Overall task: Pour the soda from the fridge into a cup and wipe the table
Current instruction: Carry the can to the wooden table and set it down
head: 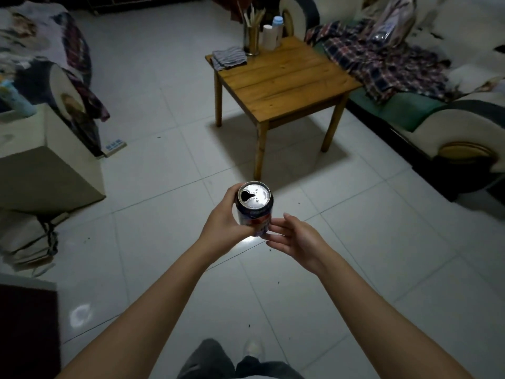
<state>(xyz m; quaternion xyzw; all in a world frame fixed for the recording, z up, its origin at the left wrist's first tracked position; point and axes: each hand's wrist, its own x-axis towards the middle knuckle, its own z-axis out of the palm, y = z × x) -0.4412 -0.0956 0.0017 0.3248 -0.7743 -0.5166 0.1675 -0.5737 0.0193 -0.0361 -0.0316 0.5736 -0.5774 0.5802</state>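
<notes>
My left hand (222, 220) grips a dark blue soda can (254, 207) upright over the floor; its silver top shows an open drinking hole. My right hand (293, 239) is just right of the can's base, fingers spread, fingertips near or touching it. Ahead stands a small wooden table (284, 80). At its far corner are a white cup (269, 36), a folded grey striped cloth (229, 58), a jar of sticks (252, 39) and a bottle with a blue cap (277, 24).
A sofa (426, 113) with plaid clothes (382, 58) runs along the right. A cabinet (41, 160) and a draped armchair (49, 50) stand on the left, with a power strip (114, 146) on the tiled floor. My legs show at the bottom.
</notes>
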